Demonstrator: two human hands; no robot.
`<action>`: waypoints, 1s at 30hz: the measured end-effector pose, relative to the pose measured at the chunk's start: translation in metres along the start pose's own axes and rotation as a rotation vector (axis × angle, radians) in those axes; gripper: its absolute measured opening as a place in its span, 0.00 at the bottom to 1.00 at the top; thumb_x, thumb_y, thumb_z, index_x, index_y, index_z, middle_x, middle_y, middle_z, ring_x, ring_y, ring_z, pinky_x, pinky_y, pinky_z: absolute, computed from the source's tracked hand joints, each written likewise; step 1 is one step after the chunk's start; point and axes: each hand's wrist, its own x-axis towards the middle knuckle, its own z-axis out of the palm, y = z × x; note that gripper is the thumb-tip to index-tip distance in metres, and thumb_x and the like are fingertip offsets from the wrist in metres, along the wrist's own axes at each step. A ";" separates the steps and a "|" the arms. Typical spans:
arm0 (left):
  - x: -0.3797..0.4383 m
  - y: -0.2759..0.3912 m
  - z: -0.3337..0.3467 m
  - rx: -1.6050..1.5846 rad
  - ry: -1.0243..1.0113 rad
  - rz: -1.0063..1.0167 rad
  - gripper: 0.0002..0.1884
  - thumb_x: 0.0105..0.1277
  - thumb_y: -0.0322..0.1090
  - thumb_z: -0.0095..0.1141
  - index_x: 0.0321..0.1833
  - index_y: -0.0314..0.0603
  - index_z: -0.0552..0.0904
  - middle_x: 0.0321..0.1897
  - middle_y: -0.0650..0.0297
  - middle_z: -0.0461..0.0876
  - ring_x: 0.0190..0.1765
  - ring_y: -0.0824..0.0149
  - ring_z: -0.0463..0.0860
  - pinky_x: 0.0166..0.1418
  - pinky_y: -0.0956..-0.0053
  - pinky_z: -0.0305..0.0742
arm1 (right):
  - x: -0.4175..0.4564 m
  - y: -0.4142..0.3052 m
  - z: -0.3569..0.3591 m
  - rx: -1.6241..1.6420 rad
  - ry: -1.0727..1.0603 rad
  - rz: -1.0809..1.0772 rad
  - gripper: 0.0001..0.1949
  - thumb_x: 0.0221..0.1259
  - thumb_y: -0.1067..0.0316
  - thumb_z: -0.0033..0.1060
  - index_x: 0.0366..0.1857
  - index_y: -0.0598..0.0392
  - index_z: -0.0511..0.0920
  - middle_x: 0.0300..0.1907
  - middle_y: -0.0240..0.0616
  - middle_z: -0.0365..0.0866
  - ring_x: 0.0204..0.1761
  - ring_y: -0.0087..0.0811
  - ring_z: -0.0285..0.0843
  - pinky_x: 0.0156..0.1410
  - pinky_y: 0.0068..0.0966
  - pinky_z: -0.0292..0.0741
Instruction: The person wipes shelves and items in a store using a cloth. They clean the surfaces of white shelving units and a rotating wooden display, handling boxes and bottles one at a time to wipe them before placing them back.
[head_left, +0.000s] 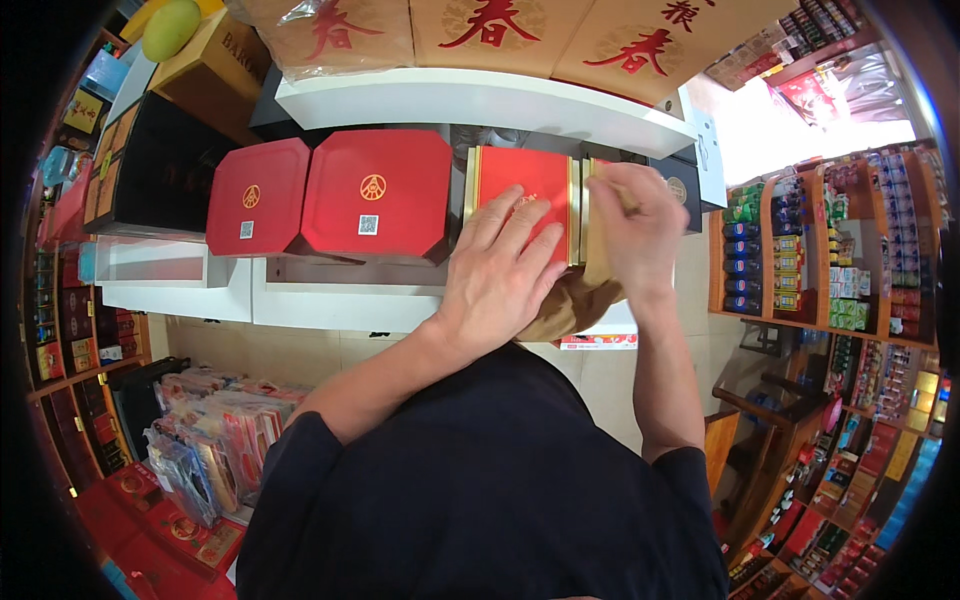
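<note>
My left hand (502, 270) lies with spread fingers on a red box with gold edges (525, 169). The box stands in the counter's open recess. Just to the right, my right hand (641, 217), slightly blurred, grips a tan cloth (598, 240) against a narrow gold-and-red edge beside that box. The cloth's darker folds (577, 307) hang over the counter front, partly behind my left hand. To the left stand a large red box with cut corners (379, 161) and a smaller red box (259, 169), each with a gold emblem and a printed code.
A white shelf (480, 101) above the recess bears tan boxes with red characters (487, 37). At left are a black box (161, 169) and a green mango-like fruit (171, 30). Wrapped bags (217, 427) stand lower left. Drink shelves (810, 247) line the right.
</note>
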 end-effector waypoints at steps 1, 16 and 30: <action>-0.001 -0.004 0.004 0.022 -0.027 0.009 0.19 0.60 0.38 0.73 0.53 0.39 0.87 0.57 0.56 0.84 0.66 0.49 0.80 0.70 0.52 0.75 | -0.002 0.002 0.009 -0.042 -0.056 -0.040 0.08 0.65 0.76 0.71 0.46 0.56 0.88 0.39 0.41 0.85 0.38 0.38 0.87 0.42 0.33 0.82; -0.010 -0.021 0.020 0.064 0.021 0.037 0.24 0.55 0.48 0.73 0.52 0.41 0.91 0.59 0.55 0.87 0.65 0.50 0.84 0.69 0.51 0.78 | -0.007 -0.012 0.011 -0.266 -0.411 0.006 0.09 0.63 0.74 0.68 0.45 0.50 0.89 0.39 0.39 0.77 0.37 0.43 0.83 0.39 0.38 0.81; -0.009 -0.022 0.017 0.053 -0.028 0.068 0.22 0.63 0.45 0.67 0.54 0.38 0.89 0.60 0.52 0.86 0.67 0.49 0.82 0.73 0.51 0.75 | 0.001 -0.003 0.024 -0.251 -0.311 0.004 0.08 0.63 0.72 0.68 0.44 0.50 0.89 0.39 0.38 0.78 0.37 0.42 0.84 0.39 0.37 0.82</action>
